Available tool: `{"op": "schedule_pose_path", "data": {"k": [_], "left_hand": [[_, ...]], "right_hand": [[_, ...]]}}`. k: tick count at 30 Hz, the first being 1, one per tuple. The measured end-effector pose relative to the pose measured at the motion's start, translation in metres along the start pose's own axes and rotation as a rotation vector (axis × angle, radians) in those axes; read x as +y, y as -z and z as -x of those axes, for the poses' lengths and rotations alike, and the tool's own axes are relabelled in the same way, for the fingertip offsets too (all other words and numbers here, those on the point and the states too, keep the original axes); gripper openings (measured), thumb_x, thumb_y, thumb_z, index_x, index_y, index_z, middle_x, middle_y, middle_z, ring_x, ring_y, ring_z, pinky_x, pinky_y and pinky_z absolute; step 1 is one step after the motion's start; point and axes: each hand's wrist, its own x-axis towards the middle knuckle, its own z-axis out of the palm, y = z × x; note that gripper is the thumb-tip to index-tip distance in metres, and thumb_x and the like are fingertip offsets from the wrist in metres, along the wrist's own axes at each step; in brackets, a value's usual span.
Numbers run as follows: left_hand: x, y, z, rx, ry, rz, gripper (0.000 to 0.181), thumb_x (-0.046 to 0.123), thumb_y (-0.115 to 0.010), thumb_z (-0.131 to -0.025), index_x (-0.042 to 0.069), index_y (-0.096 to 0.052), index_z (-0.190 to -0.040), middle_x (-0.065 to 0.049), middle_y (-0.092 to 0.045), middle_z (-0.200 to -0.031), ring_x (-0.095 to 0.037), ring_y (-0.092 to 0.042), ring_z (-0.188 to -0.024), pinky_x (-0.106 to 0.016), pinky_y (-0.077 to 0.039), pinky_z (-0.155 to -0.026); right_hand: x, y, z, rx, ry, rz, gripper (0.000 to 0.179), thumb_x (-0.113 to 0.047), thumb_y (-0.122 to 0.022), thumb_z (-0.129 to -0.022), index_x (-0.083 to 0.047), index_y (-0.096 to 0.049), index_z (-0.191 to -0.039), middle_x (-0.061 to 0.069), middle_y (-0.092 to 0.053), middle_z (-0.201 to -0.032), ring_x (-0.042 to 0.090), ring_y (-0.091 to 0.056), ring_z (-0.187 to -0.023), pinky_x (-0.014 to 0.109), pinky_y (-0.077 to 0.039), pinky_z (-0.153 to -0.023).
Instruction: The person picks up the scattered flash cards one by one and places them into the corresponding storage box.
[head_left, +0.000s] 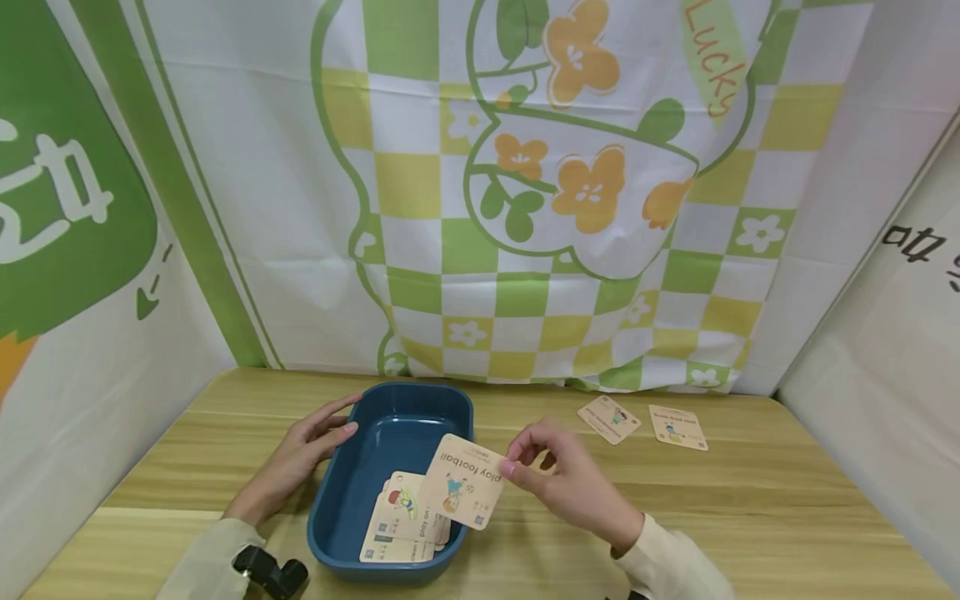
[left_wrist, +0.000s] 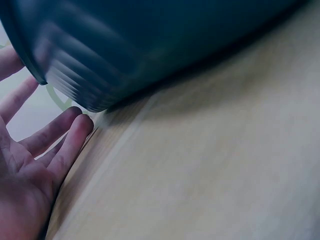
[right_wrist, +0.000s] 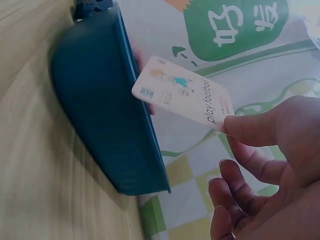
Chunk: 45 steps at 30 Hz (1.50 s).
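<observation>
My right hand [head_left: 573, 479] pinches a square picture card [head_left: 463, 482] printed "play football" by its edge, between thumb and index finger. The card overlaps the right rim of a dark blue bin [head_left: 390, 437] in the head view; in the right wrist view this card [right_wrist: 182, 92] is tilted beside the rim. Several more picture cards [head_left: 401, 512] lie in a loose pile at the bin's near end. With fingers spread and extended, my left hand [head_left: 300, 454] rests against the bin's left rim; from the left wrist, its fingers [left_wrist: 75, 137] show beside the bin's outer wall.
Two picture cards lie apart at the back right of the wooden table [head_left: 712, 508], a tilted one [head_left: 609, 419] and another [head_left: 678, 427] beside it. A printed cloth curtain [head_left: 420, 275] hangs along the table's back edge, with white side panels left and right.
</observation>
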Motion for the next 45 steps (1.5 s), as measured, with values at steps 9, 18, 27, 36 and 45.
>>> {"op": "schedule_pose_path", "data": {"k": [9, 18, 27, 36, 45], "left_hand": [[0.002, 0.0, 0.001, -0.008, 0.004, -0.005, 0.054, 0.028, -0.057, -0.105, 0.013, -0.042, -0.155, -0.024, -0.052, -0.141, -0.033, -0.053, -0.123, -0.056, -0.043, -0.1], [0.0, 0.0, 0.001, -0.015, -0.018, -0.001, 0.054, 0.027, -0.056, -0.106, 0.011, -0.042, -0.155, -0.026, -0.053, -0.139, -0.031, -0.056, -0.12, -0.054, -0.045, -0.099], [0.001, 0.0, 0.001, -0.019, -0.024, 0.002, 0.054, 0.026, -0.055, -0.106, 0.01, -0.042, -0.155, -0.026, -0.051, -0.142, -0.031, -0.054, -0.122, -0.054, -0.045, -0.1], [0.001, 0.0, 0.001, -0.027, -0.029, -0.003, 0.054, 0.026, -0.055, -0.106, 0.01, -0.041, -0.156, -0.025, -0.05, -0.143, -0.032, -0.053, -0.124, -0.057, -0.044, -0.101], [0.0, 0.0, 0.001, -0.024, -0.028, -0.011, 0.054, 0.027, -0.055, -0.106, 0.011, -0.041, -0.156, -0.025, -0.049, -0.145, -0.033, -0.051, -0.126, -0.06, -0.042, -0.102]], "right_hand": [[0.008, -0.013, 0.002, -0.011, 0.064, 0.047, 0.011, -0.022, -0.079, -0.09, -0.017, -0.071, -0.085, -0.005, -0.058, -0.085, 0.018, -0.054, -0.083, 0.032, -0.04, -0.072], [0.012, -0.023, 0.003, -0.103, 0.053, 0.062, 0.018, -0.03, -0.078, -0.091, -0.019, -0.07, -0.081, -0.007, -0.058, -0.084, 0.015, -0.054, -0.084, 0.034, -0.047, -0.077], [0.014, -0.025, 0.004, -0.128, 0.038, 0.093, 0.02, -0.033, -0.077, -0.092, -0.019, -0.069, -0.08, -0.008, -0.057, -0.084, 0.012, -0.053, -0.084, 0.036, -0.048, -0.078], [0.016, -0.017, 0.003, -0.12, 0.023, 0.111, 0.017, -0.029, -0.075, -0.094, -0.018, -0.068, -0.083, -0.01, -0.059, -0.085, 0.012, -0.054, -0.083, 0.038, -0.048, -0.078], [0.039, 0.006, -0.007, -0.071, -0.053, 0.125, 0.015, -0.025, -0.074, -0.095, -0.013, -0.068, -0.088, -0.002, -0.059, -0.089, 0.016, -0.055, -0.083, 0.033, -0.048, -0.077]]}}
